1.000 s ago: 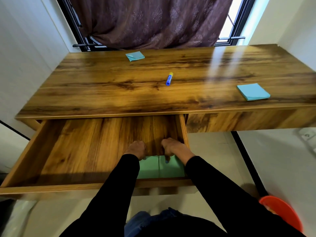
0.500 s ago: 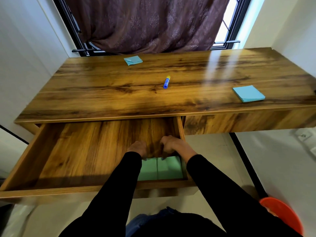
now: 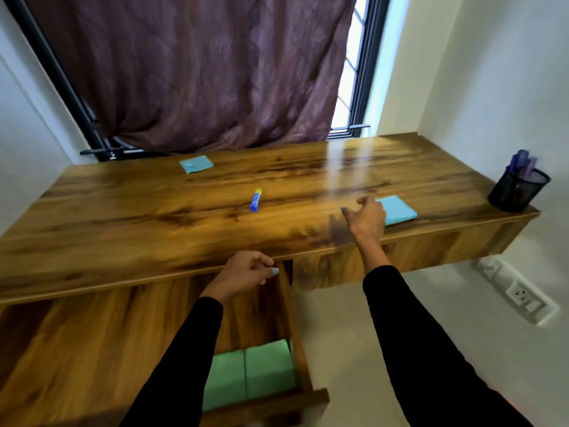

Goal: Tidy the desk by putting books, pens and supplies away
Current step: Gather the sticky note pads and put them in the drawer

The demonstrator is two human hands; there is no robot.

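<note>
Two green sticky-note pads lie side by side in the front right corner of the open drawer. My left hand hovers above the drawer near the desk's front edge, fingers loosely curled, holding nothing. My right hand is out over the desk top, fingers apart, right beside a blue sticky-note pad and partly covering its left side. A blue marker with a yellow cap lies mid-desk. Another blue pad sits at the back.
A black mesh pen holder with pens stands on the desk's far right corner. A maroon curtain hangs over the window behind. White walls close in both sides. A wall socket sits low on the right.
Both hands left the green pads in the drawer and rose. My right hand reached up and right to the blue pad. The view tilted up, revealing the pen holder.
</note>
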